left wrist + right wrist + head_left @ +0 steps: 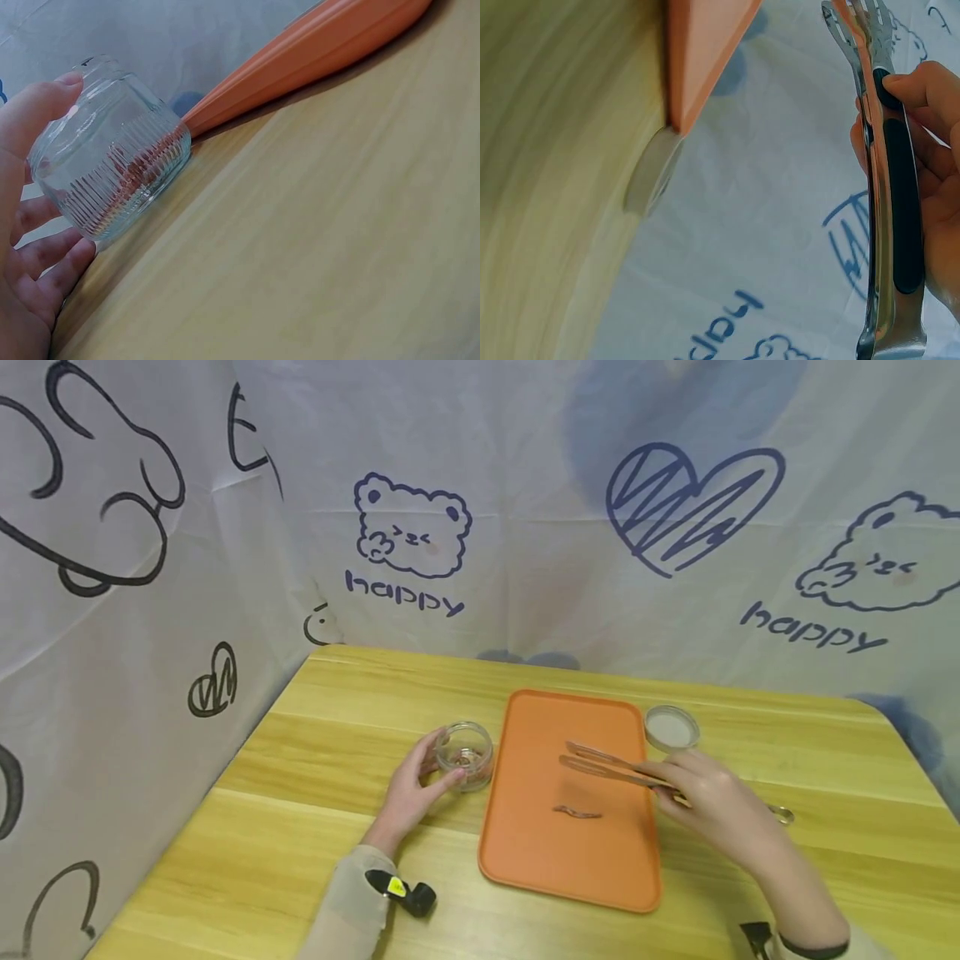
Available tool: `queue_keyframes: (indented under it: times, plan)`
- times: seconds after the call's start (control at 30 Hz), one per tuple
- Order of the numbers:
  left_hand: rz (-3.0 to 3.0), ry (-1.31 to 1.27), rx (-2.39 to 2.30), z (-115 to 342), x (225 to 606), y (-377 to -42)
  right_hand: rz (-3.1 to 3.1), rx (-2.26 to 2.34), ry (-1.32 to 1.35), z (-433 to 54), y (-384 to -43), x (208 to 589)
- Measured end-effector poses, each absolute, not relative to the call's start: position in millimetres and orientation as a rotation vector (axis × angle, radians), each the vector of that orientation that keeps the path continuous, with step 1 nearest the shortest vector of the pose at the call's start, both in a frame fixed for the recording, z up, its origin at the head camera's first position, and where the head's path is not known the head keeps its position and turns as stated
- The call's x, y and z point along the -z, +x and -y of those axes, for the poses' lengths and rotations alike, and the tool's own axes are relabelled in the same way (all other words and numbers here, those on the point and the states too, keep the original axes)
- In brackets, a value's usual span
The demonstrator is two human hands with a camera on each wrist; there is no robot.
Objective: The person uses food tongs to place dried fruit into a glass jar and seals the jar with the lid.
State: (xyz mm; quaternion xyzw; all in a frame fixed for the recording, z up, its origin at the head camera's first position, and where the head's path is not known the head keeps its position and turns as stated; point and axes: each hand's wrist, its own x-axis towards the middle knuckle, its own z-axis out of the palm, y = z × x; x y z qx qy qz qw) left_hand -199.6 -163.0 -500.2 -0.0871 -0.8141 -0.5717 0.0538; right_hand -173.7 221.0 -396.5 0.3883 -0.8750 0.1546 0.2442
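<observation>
I had the left hand [408, 789] curled round the jar [468, 745] by the tray's [558, 872] left edge. A brown strip [578, 813] lay midway between its side edges; parted tongs [626, 777], pinched by the right hand [708, 793], needed, I judged, gentle squeezing.

- Tray [540, 868] on the table [300, 777], cloth [525, 568] behind both.
- Jar [482, 775] just left of the tray, in the left hand [412, 795]; small pieces [139, 176] inside it.
- Thin strip [577, 813] on the tray's near half.
- Tongs [904, 210] in the right hand [712, 802], tips over the tray.
- Lid [672, 728] just right of the tray's far end.
</observation>
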Motion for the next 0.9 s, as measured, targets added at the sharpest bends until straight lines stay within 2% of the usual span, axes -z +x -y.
queue_keyframes:
  times: [0.2,0.43,0.67,0.9]
  plan:
    - [2.491,-0.232,1.75,163.0,495.7,-196.7,2.346,-0.412,1.051,-237.6,-168.2,408.4]
    - [2.484,-0.271,1.766,157.3,471.3,-184.9,2.305,-0.414,1.097,-250.3,-161.5,416.3]
    - [2.494,-0.256,1.726,162.9,497.7,-198.2,2.346,-0.413,1.136,-259.7,-158.2,424.6]
    - [2.491,-0.263,1.722,163.4,501.6,-200.4,2.433,-0.435,1.144,-264.5,-156.3,430.2]
